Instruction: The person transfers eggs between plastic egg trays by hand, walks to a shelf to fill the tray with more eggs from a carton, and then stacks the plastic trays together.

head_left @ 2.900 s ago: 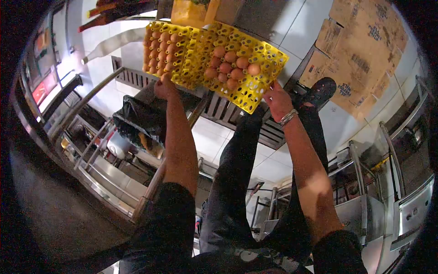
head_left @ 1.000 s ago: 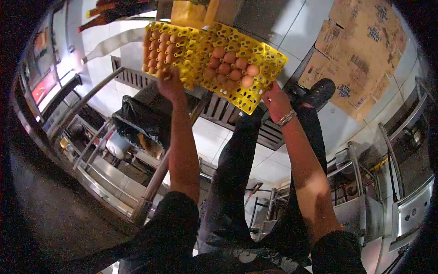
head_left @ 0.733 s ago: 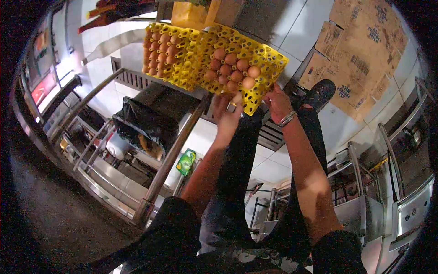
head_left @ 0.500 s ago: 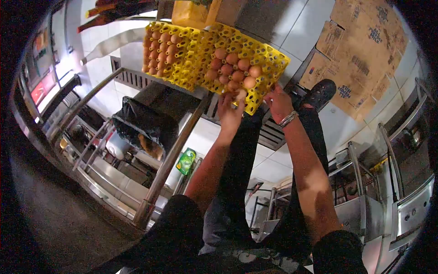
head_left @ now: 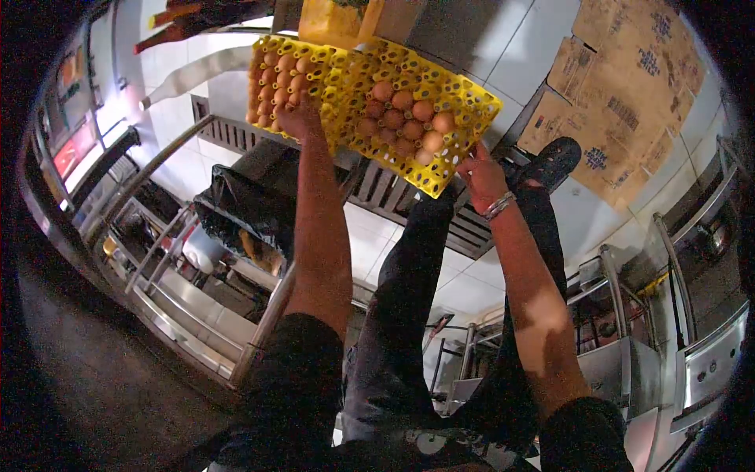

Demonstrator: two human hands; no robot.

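Two yellow plastic egg trays lie side by side. The left tray (head_left: 330,82) carries rows of brown eggs (head_left: 281,80) on its left part. On the right tray (head_left: 472,102) several brown eggs (head_left: 413,128) sit in the middle, a paler egg (head_left: 425,156) nearest me. My left hand (head_left: 300,120) is over the near edge of the left tray, fingers curled at an egg there; the fingertips are partly hidden among the eggs. My right hand (head_left: 483,179) has its fingers closed at the near right corner of the right tray.
Flattened cardboard (head_left: 621,102) lies on the tiled floor at the right. Under the trays is a dark slatted surface (head_left: 377,185). A black plastic bag (head_left: 244,208) is below left, beside a metal rail (head_left: 149,169). A yellow container (head_left: 326,22) stands behind the trays.
My left hand has moved left from the near edge of the right tray to the left tray's eggs. A pale egg rests where it was. My right hand has stayed at the corner.
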